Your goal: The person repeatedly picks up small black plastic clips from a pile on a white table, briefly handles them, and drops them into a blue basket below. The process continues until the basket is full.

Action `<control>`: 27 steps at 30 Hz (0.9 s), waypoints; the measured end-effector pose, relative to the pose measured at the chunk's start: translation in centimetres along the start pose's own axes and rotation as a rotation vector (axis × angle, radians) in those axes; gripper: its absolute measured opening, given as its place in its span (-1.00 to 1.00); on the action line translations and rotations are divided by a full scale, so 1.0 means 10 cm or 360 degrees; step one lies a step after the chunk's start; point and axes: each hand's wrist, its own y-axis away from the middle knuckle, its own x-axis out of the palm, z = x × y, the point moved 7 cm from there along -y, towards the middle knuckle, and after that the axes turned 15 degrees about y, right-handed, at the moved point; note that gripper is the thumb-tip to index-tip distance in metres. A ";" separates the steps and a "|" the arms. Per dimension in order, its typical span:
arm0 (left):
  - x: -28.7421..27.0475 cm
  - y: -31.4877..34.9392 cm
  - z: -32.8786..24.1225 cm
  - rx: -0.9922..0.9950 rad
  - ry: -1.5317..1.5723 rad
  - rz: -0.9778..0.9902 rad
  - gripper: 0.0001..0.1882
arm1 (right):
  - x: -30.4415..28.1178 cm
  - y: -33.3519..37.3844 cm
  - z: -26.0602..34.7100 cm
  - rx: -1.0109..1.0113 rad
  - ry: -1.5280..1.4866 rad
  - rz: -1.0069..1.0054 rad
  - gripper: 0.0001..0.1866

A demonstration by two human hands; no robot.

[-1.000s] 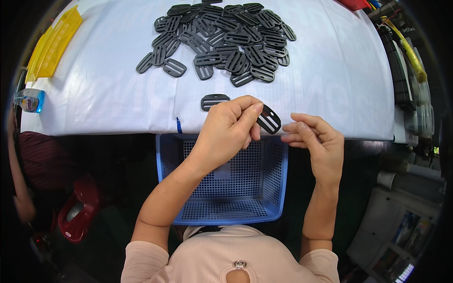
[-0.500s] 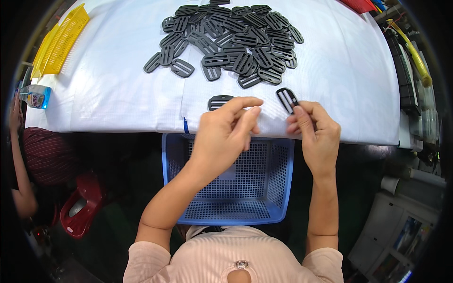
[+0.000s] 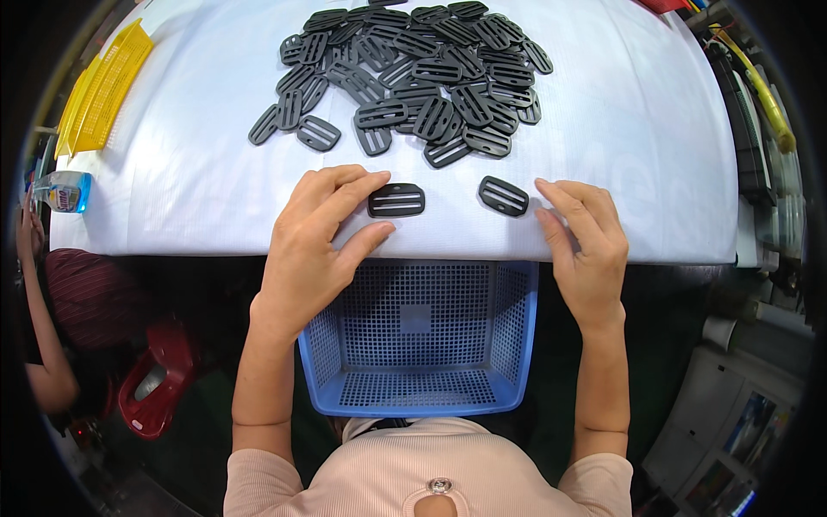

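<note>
Two black slotted plastic strap buckles lie flat near the front edge of the white-covered table [image 3: 198, 198]. My left hand [image 3: 323, 228] is beside the left buckle [image 3: 396, 200], thumb and fingers apart around its left end. Just right of the other buckle [image 3: 504, 196], which lies tilted, my right hand [image 3: 586, 237] is held with its fingers apart and nothing between them. Beyond both hands spreads a heap of similar black buckles [image 3: 431, 71], several overlapping one another.
A blue mesh basket [image 3: 419, 405] sits below the table edge, between my forearms. Yellow baskets [image 3: 108, 90] and a spray bottle of blue liquid [image 3: 65, 191] stand at the left. A co-worker's arm [image 3: 43, 327] and a red chair [image 3: 159, 379] are at far left.
My right hand has let go of its buckle, which now lies on the table. My left hand has drawn left and opened beside the other buckle.
</note>
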 end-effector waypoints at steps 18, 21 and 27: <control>-0.04 -0.32 0.04 -0.0097 0.0000 -0.0119 -0.85 | 0.40 -0.52 0.13 -0.0307 0.0270 -0.0079 -0.78; 0.06 -0.39 0.03 0.0191 -0.0056 0.0001 -0.82 | 0.37 -0.53 0.13 -0.0360 0.0375 -0.0147 -0.83; 0.22 -0.57 0.07 0.0215 -0.0252 -0.0035 -0.78 | 0.21 -0.48 -0.25 0.0292 0.0011 0.0088 -0.89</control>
